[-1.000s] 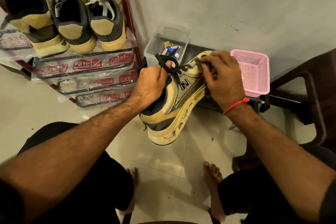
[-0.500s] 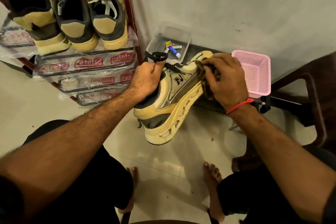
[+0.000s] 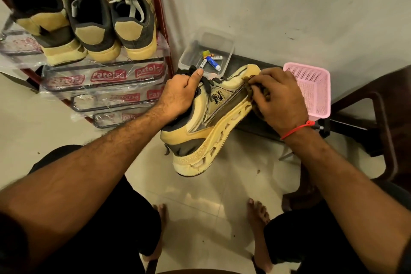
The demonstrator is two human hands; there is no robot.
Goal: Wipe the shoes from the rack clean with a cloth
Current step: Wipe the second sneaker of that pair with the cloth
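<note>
Shoe (image 3: 213,122) in my two hands, that was where the work sat: a yellow-and-grey trainer held in the air above the tiled floor (image 3: 200,202), turned on its side so its thick sole faced down and to the right, heel toward me, toe pointing away at the wall. My left hand (image 3: 180,95) was curled shut around the collar and tongue, the thumb lying up along the top with the black laces (image 3: 208,85) bunched under it. My right hand (image 3: 275,100) was closed too, fingers bent and pressed down on a dark brown cloth (image 3: 252,93) that I pinched against the toe end, where upper met sole; only scraps of the cloth showed past my knuckles. A red thread (image 3: 297,129) ran round that wrist.

Up to my left the rack (image 3: 106,78), wrapped in printed plastic, carried three more shoes (image 3: 93,20) on its top shelf, heels toward me. Just beyond my left thumb a clear tub (image 3: 229,46) with a few small tubes in it stood against the wall, and a pink basket (image 3: 315,87) sat just behind my right hand. My bare feet (image 3: 258,213) rested on the tiles below.
</note>
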